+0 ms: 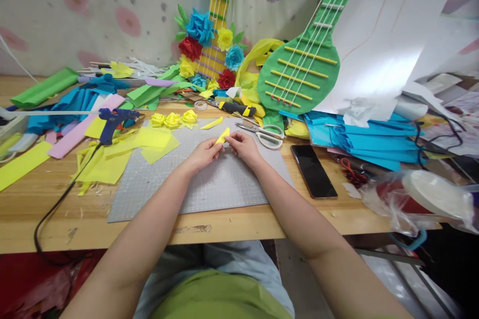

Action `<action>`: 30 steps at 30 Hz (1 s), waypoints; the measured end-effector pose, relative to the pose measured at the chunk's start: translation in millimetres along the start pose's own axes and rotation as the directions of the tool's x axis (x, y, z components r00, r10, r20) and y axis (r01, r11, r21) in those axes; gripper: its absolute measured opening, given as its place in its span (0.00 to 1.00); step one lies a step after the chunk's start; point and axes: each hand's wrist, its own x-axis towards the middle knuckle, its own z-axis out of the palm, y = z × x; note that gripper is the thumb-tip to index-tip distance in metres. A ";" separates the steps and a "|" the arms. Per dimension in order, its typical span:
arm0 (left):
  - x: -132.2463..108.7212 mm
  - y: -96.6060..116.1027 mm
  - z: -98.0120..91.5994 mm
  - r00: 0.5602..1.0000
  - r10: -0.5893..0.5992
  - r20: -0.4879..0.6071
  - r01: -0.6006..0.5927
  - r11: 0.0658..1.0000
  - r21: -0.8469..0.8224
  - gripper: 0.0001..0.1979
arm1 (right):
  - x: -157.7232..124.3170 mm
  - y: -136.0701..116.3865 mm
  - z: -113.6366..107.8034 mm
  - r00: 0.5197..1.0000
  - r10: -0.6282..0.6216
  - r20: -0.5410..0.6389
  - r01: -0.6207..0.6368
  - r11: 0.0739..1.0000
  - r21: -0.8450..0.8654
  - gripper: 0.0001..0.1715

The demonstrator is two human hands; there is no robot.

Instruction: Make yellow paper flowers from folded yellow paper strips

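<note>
Above the grey cutting mat point(149, 194), both hands meet at a small folded piece of yellow crepe paper point(223, 136). My left hand point(205, 154) pinches it between thumb and fingers. On its right side, the closed fingertips of my right hand point(244, 147) grip the paper's edge. Another yellow folded strip point(212, 123) lies just beyond, at the mat's far edge. Scissors with white handles point(270, 135) rest right of my right hand. Several yellow paper flowers point(173, 120) sit to the left, behind flat yellow sheets point(157, 139).
A blue glue gun point(110, 122) stands at left, its black cord trailing over the table edge. A phone point(313, 171) lies right of the mat. Behind are a green paper instrument point(299, 77), a yellow flowered one point(220, 5), a utility knife point(236, 108) and blue crepe paper point(374, 137).
</note>
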 end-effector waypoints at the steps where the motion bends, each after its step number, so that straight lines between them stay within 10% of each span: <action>1: -0.4 0.6 0.4 1.000 0.001 -0.001 -0.001 1.000 -0.002 0.10 | 0.1 0.5 0.0 1.000 -0.001 0.002 0.001 1.000 -0.009 0.22; 19: 6.4 5.7 -4.3 1.000 0.016 -0.017 -0.014 0.992 0.125 0.13 | -2.2 -5.9 -3.1 0.996 0.086 0.026 -0.090 0.974 0.208 0.21; 25: 33.1 33.0 -39.9 0.928 0.169 -0.331 0.112 0.721 0.683 0.13 | 4.7 -0.8 -11.6 0.990 0.116 -0.075 -0.090 0.953 0.290 0.22; 30: 65.6 33.4 -38.8 0.932 0.115 -0.343 0.235 0.528 0.816 0.08 | 5.2 -0.4 -13.5 0.991 0.116 -0.068 -0.089 0.945 0.315 0.23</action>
